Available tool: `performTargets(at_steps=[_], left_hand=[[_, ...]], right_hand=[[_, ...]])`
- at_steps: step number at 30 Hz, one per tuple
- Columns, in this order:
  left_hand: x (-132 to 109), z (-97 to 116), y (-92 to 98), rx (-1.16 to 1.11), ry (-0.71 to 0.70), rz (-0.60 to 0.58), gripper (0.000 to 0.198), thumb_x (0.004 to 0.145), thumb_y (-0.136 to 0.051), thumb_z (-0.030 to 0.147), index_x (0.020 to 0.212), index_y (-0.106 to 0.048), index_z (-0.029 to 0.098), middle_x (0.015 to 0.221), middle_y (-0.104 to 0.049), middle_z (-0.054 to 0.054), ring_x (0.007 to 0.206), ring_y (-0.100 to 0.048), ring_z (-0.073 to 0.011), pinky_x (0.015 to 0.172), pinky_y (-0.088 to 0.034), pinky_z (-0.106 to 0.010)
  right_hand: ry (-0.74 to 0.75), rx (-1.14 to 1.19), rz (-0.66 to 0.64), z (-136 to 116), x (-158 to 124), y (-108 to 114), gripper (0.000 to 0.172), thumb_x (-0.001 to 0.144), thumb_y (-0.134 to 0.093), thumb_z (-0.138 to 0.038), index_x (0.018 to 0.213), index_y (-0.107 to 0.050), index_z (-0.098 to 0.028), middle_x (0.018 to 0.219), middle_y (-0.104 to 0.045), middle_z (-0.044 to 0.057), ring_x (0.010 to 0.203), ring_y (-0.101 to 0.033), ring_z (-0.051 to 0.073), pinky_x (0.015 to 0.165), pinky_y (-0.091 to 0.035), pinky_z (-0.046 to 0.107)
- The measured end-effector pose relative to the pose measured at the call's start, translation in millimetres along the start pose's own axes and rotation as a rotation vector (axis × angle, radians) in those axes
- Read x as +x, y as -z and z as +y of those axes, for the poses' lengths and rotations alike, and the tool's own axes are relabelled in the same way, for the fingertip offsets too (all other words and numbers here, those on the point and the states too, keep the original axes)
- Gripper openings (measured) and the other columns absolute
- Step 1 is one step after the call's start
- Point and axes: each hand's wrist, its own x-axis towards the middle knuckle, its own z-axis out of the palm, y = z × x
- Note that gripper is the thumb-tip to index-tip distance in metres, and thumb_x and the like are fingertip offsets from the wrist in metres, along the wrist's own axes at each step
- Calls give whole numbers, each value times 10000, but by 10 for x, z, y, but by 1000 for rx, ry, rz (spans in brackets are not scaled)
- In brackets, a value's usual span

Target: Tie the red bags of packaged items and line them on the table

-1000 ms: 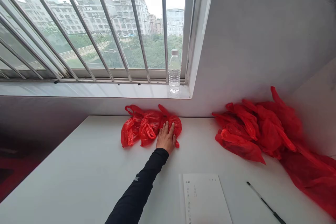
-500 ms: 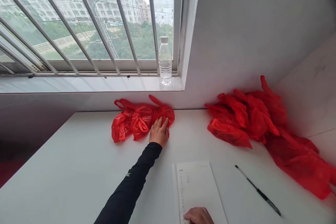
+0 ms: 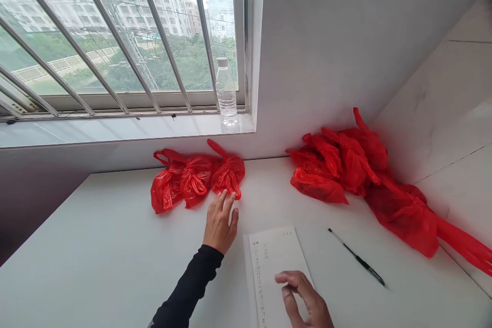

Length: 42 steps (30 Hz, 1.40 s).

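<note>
A white table [image 3: 126, 256] has three red bags [image 3: 196, 177] at the back, then a pad [image 3: 272, 259]. The loosely spread, empty left hand [image 3: 221, 223] is just in front of the rightmost bag [image 3: 229, 173]. The empty, half-curled right hand [image 3: 305, 297] is over the pad.

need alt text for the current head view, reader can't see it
A person's left hand is near the rightmost of three red plastic bags on a white table; the right hand is over a handwritten notebook. A pen and more red bags lie to the right.
</note>
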Motion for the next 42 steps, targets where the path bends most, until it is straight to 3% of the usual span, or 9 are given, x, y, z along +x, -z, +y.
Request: performTargets(at_steps=[5, 8, 13, 20, 26, 29, 32, 36, 42], left_hand=[[-700, 311, 294, -165, -18, -95, 341, 989, -493, 203, 1311, -601, 225, 1383, -603, -136, 1295, -564, -291, 1021, -528, -516], [-1139, 481, 435, -241, -1, -144, 330, 964, -532, 217, 1271, -639, 275, 1330, -655, -110, 1241, -620, -273, 973, -581, -454], [-1591, 629, 650, -328, 128, -136, 334, 975, -502, 207, 1246, -668, 308, 1312, -678, -97, 1249, -622, -275, 981, -578, -452], [-1666, 720, 997, -435, 315, -158, 318, 1011, -484, 239, 1264, -653, 330, 1236, -708, -69, 1135, -687, -209, 923, -607, -366], [-1596, 908, 1026, -517, 332, -86, 471, 1026, -453, 252, 1489, -397, 318, 1487, -489, -107, 1374, -480, -224, 1122, -449, -474], [-1555, 935, 1018, -565, 305, -75, 527, 992, -538, 288, 1495, -386, 304, 1480, -486, -122, 1388, -447, -259, 1119, -440, -507], [-1538, 934, 1023, -631, 275, -104, 376, 967, -588, 286, 1340, -561, 326, 1236, -666, -82, 1163, -617, -235, 953, -568, -427], [-1557, 941, 1015, -684, 293, -80, 233, 984, -546, 227, 1166, -655, 324, 1035, -712, -45, 968, -677, -198, 832, -597, -375], [-1553, 946, 1028, -727, 300, -45, 214, 962, -554, 177, 1085, -688, 290, 1000, -713, -42, 945, -692, -200, 805, -585, -357]], right_hand=[[15, -415, 242, 401, 1049, 667, 381, 949, -507, -407, 1264, -530, -194, 1241, -650, 143, 1036, -661, 268, 894, -552, 441], [51, -502, 340, 743, 1588, 883, 615, 888, -570, -433, 1376, -445, -82, 1387, -532, 260, 1292, -479, 384, 1085, -332, 620], [85, -490, 240, 1007, 1879, 982, 403, 886, -511, -502, 1020, -646, -147, 951, -687, 164, 961, -616, 349, 913, -458, 571], [100, -358, 202, 307, 1498, 1063, 394, 896, -562, -555, 1056, -634, -202, 1063, -680, 116, 1011, -627, 310, 891, -487, 446], [60, -18, -282, -346, 775, 756, 156, 978, -573, -395, 1071, -646, -294, 1029, -643, 24, 986, -611, 210, 855, -493, 328], [76, 87, -464, -445, 486, 558, 143, 1012, -517, -313, 1109, -622, -301, 1030, -632, 24, 994, -599, 200, 836, -505, 319], [20, 125, -557, -505, 315, 465, 170, 1014, -490, -276, 1146, -595, -300, 1064, -626, 33, 1003, -596, 205, 846, -521, 336], [-17, 141, -623, -604, 228, 487, 251, 985, -522, -291, 1233, -549, -313, 1087, -618, 33, 1023, -582, 218, 880, -539, 365], [-231, 239, -619, -669, 203, 514, 172, 984, -531, -409, 1063, -621, -286, 1025, -591, 54, 928, -576, 209, 447, -481, 191]])
